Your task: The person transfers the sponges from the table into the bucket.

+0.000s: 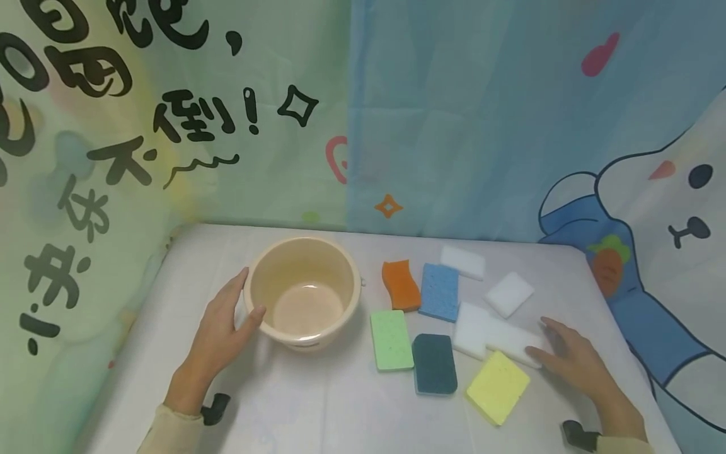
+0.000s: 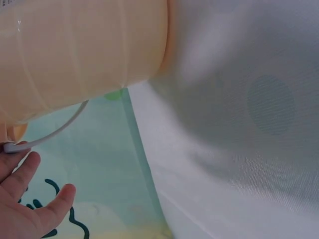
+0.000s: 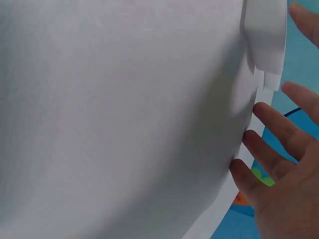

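- Stage of the work, as judged here: hardly begun. The cream bucket (image 1: 306, 261) stands upright at the left of the table (image 1: 283, 403), and you see its bare floor, with none of the pieces inside.
- What appears to remain: all nine pieces lie loose on the cloth right of the bucket, none lifted.
- Your left grip (image 1: 222, 325) spreads thumb and fairly straight fingers against the bucket's rim, touching it rather than clenching.
- Your right grip (image 1: 575, 359) holds nothing; its fingers are parted beside the long white block (image 1: 513, 339). You cannot tell whether they touch.
- Bucket: smooth, glossy, round-mouthed, its wall faintly ribbed; a thin pale handle (image 2: 62, 131) curves beneath your left fingers.
- Coloured pieces, apparently sponge: a wavy-sided orange piece (image 1: 401, 285), a pitted blue rectangle (image 1: 439, 292), a light green slab (image 1: 392, 340), a dark green slab (image 1: 435, 364) with rounded corners, and a porous yellow block (image 1: 498, 386) lying askew.
- Other white pieces, matt and plain-edged: the far block (image 1: 462, 262), the tilted block (image 1: 509, 294) and the middle block (image 1: 469, 329).
- Table cover: white fabric, finely woven at close range.
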A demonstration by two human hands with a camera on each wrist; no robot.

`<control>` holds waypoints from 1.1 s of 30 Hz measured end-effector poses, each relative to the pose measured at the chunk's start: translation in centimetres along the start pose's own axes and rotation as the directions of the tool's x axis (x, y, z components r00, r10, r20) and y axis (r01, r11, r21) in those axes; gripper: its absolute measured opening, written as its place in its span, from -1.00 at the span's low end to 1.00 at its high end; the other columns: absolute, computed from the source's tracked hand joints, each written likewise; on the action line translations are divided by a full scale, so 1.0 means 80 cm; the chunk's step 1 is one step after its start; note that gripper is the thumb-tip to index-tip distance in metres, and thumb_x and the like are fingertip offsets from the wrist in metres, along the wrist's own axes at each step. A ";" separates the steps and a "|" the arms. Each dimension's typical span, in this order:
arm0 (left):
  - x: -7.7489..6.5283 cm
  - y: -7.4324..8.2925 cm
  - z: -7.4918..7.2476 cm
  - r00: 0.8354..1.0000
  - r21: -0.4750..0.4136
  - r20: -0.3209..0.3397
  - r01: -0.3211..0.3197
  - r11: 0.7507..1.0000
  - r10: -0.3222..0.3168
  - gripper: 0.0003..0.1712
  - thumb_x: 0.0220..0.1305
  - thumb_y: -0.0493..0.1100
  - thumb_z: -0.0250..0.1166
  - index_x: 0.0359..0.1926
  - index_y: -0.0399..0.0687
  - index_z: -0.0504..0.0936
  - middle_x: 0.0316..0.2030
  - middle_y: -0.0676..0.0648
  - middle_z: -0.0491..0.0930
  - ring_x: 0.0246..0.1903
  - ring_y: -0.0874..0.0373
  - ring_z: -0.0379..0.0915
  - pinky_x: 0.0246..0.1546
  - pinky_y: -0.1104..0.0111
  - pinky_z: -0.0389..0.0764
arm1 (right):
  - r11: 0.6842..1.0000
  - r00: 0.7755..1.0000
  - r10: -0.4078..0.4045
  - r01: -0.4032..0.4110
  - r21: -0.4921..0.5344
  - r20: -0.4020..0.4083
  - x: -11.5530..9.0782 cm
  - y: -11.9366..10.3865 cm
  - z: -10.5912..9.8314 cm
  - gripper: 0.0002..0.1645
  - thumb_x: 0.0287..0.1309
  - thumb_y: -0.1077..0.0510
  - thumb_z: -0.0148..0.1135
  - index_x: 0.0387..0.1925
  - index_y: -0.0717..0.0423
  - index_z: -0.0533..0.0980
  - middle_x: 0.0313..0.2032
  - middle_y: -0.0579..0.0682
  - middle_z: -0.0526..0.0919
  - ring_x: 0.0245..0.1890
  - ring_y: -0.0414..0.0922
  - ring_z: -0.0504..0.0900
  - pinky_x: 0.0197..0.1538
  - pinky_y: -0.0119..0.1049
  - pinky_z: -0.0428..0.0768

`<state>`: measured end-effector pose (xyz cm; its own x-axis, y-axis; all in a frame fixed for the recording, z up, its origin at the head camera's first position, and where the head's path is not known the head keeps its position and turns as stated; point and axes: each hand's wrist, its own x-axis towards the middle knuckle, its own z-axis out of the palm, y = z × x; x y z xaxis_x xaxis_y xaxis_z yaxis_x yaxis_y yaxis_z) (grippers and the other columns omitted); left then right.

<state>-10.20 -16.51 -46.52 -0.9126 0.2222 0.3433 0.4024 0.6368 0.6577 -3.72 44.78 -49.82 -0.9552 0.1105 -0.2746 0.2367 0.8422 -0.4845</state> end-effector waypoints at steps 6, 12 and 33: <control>-0.001 -0.001 0.002 1.000 0.002 -0.005 0.012 1.000 -0.012 -0.18 0.39 -0.03 0.26 0.51 -0.27 0.17 0.41 -0.29 0.28 0.38 -0.24 0.19 0.35 -0.15 0.24 | 0.999 0.998 -0.047 0.048 -0.010 0.029 -0.002 0.005 0.003 0.12 0.19 -0.22 0.37 0.39 0.51 0.14 0.33 0.57 0.16 0.31 0.53 0.10 0.26 0.46 0.18; -0.001 -0.003 0.003 1.000 -0.003 -0.018 0.023 1.000 -0.023 -0.18 0.37 -0.05 0.27 0.51 -0.26 0.17 0.41 -0.28 0.29 0.38 -0.23 0.20 0.34 -0.16 0.24 | 0.997 0.994 -0.080 0.080 0.000 0.077 -0.004 0.007 0.000 0.08 0.08 -0.14 0.48 0.38 0.42 0.19 0.33 0.56 0.15 0.29 0.55 0.10 0.21 0.51 0.18; -0.002 -0.003 0.005 0.999 0.001 -0.017 0.033 0.999 -0.033 -0.20 0.39 -0.06 0.25 0.52 -0.22 0.16 0.42 -0.26 0.28 0.39 -0.23 0.19 0.34 -0.17 0.23 | 0.994 0.992 0.076 -0.083 0.068 0.106 -0.017 0.009 -0.007 0.17 0.17 -0.26 0.37 0.41 0.47 0.06 0.35 0.62 0.02 0.28 0.60 0.06 0.20 0.50 0.23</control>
<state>-10.19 -16.38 -47.01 -0.9242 0.1881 0.3324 0.3715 0.6448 0.6680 -2.37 45.52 -49.29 -0.9104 0.1176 -0.3966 0.3269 0.7921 -0.5155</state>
